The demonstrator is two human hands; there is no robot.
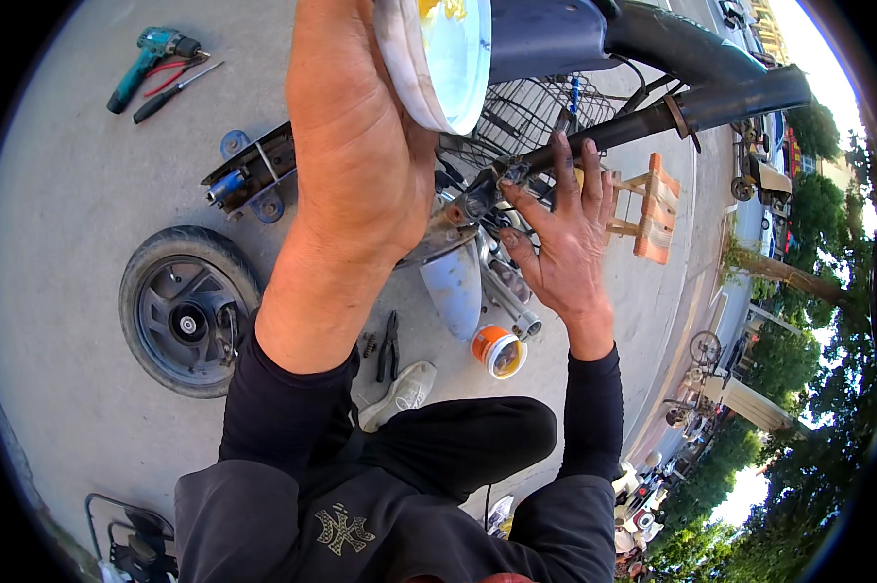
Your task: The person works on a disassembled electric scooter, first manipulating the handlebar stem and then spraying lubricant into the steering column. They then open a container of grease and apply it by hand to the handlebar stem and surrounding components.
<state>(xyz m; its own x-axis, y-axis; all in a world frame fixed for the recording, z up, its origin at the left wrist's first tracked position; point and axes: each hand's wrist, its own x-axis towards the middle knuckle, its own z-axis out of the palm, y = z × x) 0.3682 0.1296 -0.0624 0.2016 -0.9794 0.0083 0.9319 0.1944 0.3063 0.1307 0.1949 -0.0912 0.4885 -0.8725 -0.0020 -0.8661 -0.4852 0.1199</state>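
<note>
A: Left hand (361,146)?
B: Gripping a round white plastic tub (438,58), tilted, yellowish inside, at its fingertips.
A: Right hand (560,233)?
B: Fingers spread wide on the dark metal scooter frame tube (672,112), holding nothing. An orange-rimmed small can (500,351) sits on the concrete just below its wrist.

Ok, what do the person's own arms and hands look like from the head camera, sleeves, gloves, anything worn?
Both hands are bare, with no gloves, rings or watch showing. The left hand and right hand carry dark grime, heaviest on the right fingertips. Both forearms wear close-fitting black long sleeves, the left one pushed well up the forearm. The sleeves bear no markings.
</note>
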